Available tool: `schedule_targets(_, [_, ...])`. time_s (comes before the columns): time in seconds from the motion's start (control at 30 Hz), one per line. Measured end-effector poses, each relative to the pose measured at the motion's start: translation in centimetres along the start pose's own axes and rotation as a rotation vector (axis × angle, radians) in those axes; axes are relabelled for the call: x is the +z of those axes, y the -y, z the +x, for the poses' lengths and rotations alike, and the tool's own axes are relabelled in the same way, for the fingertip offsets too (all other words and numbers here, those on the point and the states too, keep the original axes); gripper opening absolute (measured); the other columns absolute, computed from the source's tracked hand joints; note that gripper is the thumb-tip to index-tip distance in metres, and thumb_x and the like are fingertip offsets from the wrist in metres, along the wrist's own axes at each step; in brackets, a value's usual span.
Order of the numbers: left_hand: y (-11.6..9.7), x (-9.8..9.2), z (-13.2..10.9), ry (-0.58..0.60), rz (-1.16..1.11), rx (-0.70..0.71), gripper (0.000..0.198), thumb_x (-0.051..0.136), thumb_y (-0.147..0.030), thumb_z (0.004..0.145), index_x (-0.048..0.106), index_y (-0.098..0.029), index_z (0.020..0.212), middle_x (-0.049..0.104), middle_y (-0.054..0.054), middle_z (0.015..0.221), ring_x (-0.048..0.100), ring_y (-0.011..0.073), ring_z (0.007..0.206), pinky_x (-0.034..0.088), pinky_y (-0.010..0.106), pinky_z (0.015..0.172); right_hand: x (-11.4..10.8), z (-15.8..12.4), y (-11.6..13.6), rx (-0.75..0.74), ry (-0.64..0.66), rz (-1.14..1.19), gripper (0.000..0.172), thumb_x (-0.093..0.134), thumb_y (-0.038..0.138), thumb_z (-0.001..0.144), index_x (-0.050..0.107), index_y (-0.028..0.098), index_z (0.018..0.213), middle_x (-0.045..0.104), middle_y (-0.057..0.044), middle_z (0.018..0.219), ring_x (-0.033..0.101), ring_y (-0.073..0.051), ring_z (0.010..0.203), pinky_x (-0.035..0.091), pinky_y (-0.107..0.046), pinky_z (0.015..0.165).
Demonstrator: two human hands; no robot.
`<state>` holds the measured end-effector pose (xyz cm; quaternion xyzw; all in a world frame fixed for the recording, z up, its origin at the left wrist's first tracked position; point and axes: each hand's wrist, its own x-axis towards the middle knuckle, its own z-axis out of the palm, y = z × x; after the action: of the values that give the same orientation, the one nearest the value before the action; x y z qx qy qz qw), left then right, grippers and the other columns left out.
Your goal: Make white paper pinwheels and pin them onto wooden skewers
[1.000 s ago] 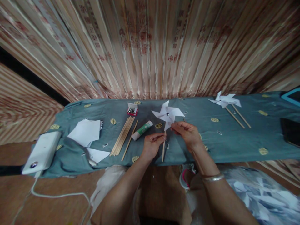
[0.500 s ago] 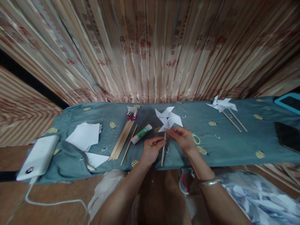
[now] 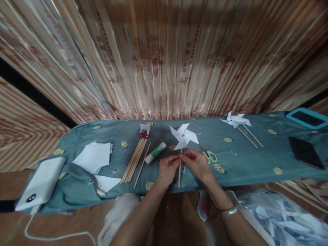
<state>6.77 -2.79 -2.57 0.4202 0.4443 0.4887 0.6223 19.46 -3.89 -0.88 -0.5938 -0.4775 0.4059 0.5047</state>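
Observation:
A white paper pinwheel (image 3: 183, 136) with a metal pin at its centre sits on a thin wooden stick (image 3: 179, 176). My left hand (image 3: 167, 168) pinches the stick just below the paper. My right hand (image 3: 196, 162) is closed on the same stick right beside it, fingertips meeting the left hand's. Both hands hover over the near edge of a table covered in teal cloth (image 3: 256, 160).
A bundle of wooden sticks (image 3: 134, 154), a glue stick (image 3: 155, 152) and a small red box of pins (image 3: 144, 131) lie left of the hands. Paper squares (image 3: 93, 155), a white power bank (image 3: 41, 182), green scissors (image 3: 210, 155), two finished pinwheels (image 3: 237, 121) and a phone (image 3: 306, 152) lie around.
My right hand slid from the paper blades down onto the stick beside my left hand. The pinwheel turned slightly. The camera tilted, so the table sits lower in view.

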Motion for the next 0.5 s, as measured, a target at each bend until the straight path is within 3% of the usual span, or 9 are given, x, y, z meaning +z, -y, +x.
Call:
schedule_targets(0.27, [0.0, 0.2, -0.2, 0.038, 0.047, 0.037, 0.022, 0.073, -0.031, 0.064, 0.078, -0.016, 0.079, 0.073, 0.005, 0.075, 0.06, 0.0155, 0.065, 0.046, 0.026, 0.065, -0.5, 0.8, 1.0, -0.032, -0.078, -0.107, 0.036, 0.07, 0.055, 0.064, 0.064, 0.019, 0.058, 0.065, -0.002, 0.056, 0.054, -0.015, 0.053, 0.044, -0.028, 0.054])
schedule_targets(0.37, [0.1, 0.1, -0.2, 0.03, 0.043, 0.04, 0.026, 0.074, -0.031, 0.064, 0.078, -0.016, 0.085, 0.072, 0.006, 0.08, 0.06, 0.0158, 0.07, 0.046, 0.026, 0.066, -2.9, 2.0, 2.0, -0.053, -0.109, -0.225, 0.038, 0.067, 0.056, 0.066, 0.067, 0.019, 0.062, 0.066, -0.003, 0.06, 0.055, -0.015, 0.055, 0.043, -0.028, 0.054])
schedule_targets(0.5, [0.3, 0.1, -0.3, 0.052, 0.031, 0.015, 0.025, 0.074, -0.031, 0.064, 0.078, -0.016, 0.084, 0.068, 0.004, 0.076, 0.058, 0.0146, 0.068, 0.045, 0.025, 0.066, -8.8, 5.0, 3.2, -0.056, -0.179, -0.486, 0.029, 0.067, 0.049, 0.067, 0.069, 0.02, 0.062, 0.068, -0.002, 0.063, 0.058, -0.017, 0.059, 0.042, -0.029, 0.057])
